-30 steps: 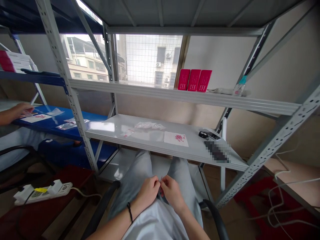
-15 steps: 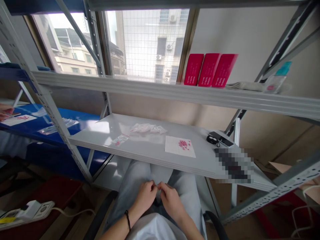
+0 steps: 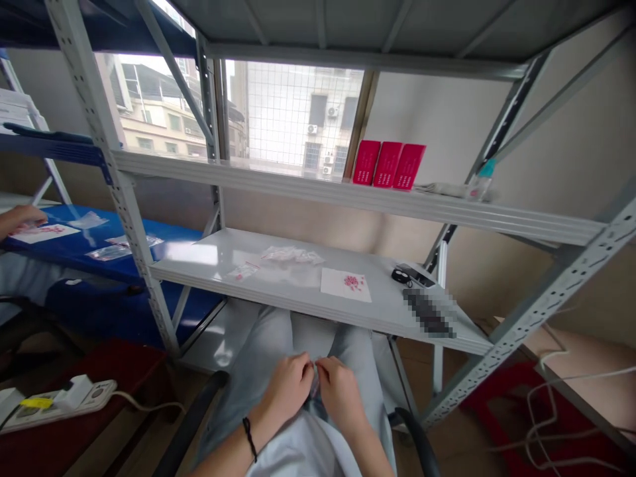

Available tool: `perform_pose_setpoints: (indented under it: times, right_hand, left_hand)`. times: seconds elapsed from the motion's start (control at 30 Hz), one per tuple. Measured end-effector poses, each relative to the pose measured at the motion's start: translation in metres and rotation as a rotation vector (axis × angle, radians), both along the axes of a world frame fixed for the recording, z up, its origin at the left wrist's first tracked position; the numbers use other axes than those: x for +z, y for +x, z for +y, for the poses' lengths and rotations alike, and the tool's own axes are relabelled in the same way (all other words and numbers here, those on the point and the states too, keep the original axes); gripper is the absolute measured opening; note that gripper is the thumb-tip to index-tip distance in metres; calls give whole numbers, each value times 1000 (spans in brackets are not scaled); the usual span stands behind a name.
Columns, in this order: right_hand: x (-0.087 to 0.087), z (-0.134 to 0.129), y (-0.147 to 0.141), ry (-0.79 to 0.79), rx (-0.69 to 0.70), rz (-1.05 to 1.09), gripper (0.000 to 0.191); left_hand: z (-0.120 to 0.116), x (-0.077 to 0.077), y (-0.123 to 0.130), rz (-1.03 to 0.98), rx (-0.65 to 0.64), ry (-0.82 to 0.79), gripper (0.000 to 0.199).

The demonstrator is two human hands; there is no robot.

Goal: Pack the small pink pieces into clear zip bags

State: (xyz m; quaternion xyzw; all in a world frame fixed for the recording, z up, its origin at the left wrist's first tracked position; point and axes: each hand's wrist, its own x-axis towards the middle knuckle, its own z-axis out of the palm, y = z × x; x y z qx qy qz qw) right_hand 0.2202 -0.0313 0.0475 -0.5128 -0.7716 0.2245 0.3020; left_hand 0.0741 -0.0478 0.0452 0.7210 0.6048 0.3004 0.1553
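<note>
My left hand (image 3: 292,379) and my right hand (image 3: 339,387) meet over my lap, thumbs and fingers pinched close together. Between them hangs what looks like a small clear plastic bag (image 3: 315,384), mostly hidden by the fingers. On the grey shelf (image 3: 278,288) in front lies a white sheet (image 3: 334,283) with a cluster of small pink-red pieces (image 3: 354,283). To its left are a flat clear bag (image 3: 244,271) with something pinkish inside and a heap of clear plastic bags (image 3: 292,255).
Three red boxes (image 3: 389,164) and a spray bottle (image 3: 481,180) stand on the upper shelf. A black coiled item (image 3: 401,275) and a blurred-out dark object (image 3: 428,313) lie at the right. At left, another person's hand (image 3: 27,215) works over a blue table (image 3: 69,248). A power strip (image 3: 74,401) sits low left.
The view has tilted up and drawn back, showing more of the upper rack. My hands stay together over my lap, and the clear piece between them shows more.
</note>
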Motion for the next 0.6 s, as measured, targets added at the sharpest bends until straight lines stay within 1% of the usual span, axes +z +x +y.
perform_pose_setpoints:
  times: [0.1,0.2,0.3,0.37,0.4,0.47,0.53,0.6]
  right_hand:
    - [11,-10,-4,-76,-70,47,28]
    - [19,-11,-10,-142,-130,105,28]
    - [24,-6,-11,-78,-111,88,26]
    - [26,1,-9,-15,-66,23,26]
    - [26,4,-8,-21,-41,-1,26]
    - [25,12,-7,-123,-3,3,29]
    - [22,20,-8,-198,-2,34,33]
    - [16,25,-11,-168,-48,31,35]
  left_hand:
    - [-9,14,5,36,6,81,24]
    - [-12,26,8,93,5,165,23]
    - [-8,32,8,128,23,201,22]
    - [-3,31,7,132,47,201,21]
    - [-1,29,7,125,59,197,21]
    - [4,22,7,93,82,190,23]
    - [10,14,10,47,91,186,26]
    - [15,7,12,-3,89,179,27]
